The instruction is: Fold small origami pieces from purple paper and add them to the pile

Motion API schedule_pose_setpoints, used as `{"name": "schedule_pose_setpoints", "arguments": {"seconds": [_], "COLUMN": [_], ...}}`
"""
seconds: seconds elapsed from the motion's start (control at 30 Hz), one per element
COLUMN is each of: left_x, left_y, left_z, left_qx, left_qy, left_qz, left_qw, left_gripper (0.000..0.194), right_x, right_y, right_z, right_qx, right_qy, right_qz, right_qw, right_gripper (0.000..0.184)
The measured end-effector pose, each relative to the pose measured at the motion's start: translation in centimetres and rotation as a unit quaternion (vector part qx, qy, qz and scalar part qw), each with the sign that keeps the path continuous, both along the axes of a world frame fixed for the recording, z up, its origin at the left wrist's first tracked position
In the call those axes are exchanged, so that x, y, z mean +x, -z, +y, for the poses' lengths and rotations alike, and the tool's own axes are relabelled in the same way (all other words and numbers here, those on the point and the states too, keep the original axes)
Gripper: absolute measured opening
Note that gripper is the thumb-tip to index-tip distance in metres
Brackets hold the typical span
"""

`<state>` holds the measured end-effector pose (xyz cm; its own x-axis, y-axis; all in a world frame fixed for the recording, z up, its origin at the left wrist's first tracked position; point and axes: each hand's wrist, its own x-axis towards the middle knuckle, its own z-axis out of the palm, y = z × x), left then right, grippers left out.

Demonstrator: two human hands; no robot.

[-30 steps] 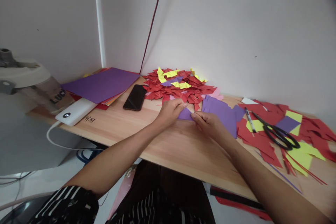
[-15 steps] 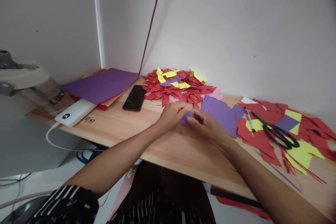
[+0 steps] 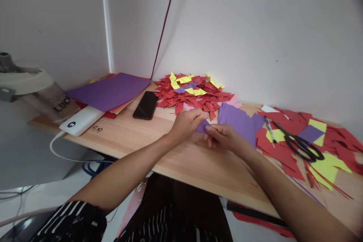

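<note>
- From my remote post I am seeing a small purple paper piece [image 3: 201,126] sitting between the two hands, just above or on the counter [image 3: 181,162]; I cannot tell whether it is touching the wood.
- The left hand [image 3: 185,124] is closing its fingers on the far left part of the piece; its exact fold lines are hiding behind them.
- The right hand [image 3: 227,136] is pinching the near right corner between thumb and index, its other fingers curling underneath.
- Handling, my judgement: the piece is looking very light, thin and fairly crisp, bending readily, with little slip; hard squeezing is risking stray creases, and opposed pulling is risking a tear.
- Hold, my judgement: fingertip pinches on opposite edges or corners are suiting it best, leaving the middle free.
- Just beyond the right fingers, a purple paper stack [image 3: 241,124] is lying flat.
- Beyond both sets of fingers, a pile of folded shapes [image 3: 195,100], mostly red, is resting by the wall.
- Left of the left fingers, a black phone [image 3: 145,105] is lying flat.
- Well right of the right fingers, scissors [image 3: 303,147] and a pen [image 3: 270,128] are resting on paper scraps [image 3: 289,159].
</note>
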<state>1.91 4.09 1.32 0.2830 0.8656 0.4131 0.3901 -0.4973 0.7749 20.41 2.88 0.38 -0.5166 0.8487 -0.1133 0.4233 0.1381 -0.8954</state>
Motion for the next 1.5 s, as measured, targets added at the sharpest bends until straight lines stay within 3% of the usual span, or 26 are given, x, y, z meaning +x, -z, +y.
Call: {"name": "schedule_pose_setpoints", "arguments": {"seconds": [0.23,0.63,0.77,0.93,1.37,1.5], "left_x": [0.1,-0.1,0.0,-0.1,-0.3,-0.3], "left_y": [0.1,0.2,0.2,0.1,0.4,0.3], "left_z": [-0.1,0.2,0.3,0.3,0.7,0.6], "left_qx": [-0.002,0.002,-0.023,-0.027,-0.024,-0.041], "left_qy": [0.065,0.013,0.029,0.051,-0.006,0.023], "left_qz": [0.011,-0.002,-0.001,0.006,0.02,0.016], "left_qw": [0.998,1.0,0.999,0.998,0.999,0.999], "left_gripper": [0.029,0.03,0.03,0.03,0.039,0.039], "right_x": [-0.2,-0.5,-0.2,0.6,1.5,1.6], "right_y": [-0.7,-0.9,-0.9,-1.0,-1.8,-1.8], "right_z": [0.0,-0.1,-0.1,0.3,0.8,0.7], "right_qx": [0.187,0.194,0.216,0.193,0.176,0.18], "right_qy": [0.032,0.066,0.077,0.134,0.213,0.217], "right_qz": [-0.04,-0.084,-0.084,-0.076,-0.104,-0.097], "right_qw": [0.981,0.975,0.97,0.969,0.955,0.955], "right_gripper": [0.042,0.049,0.051,0.05,0.052,0.055]}}
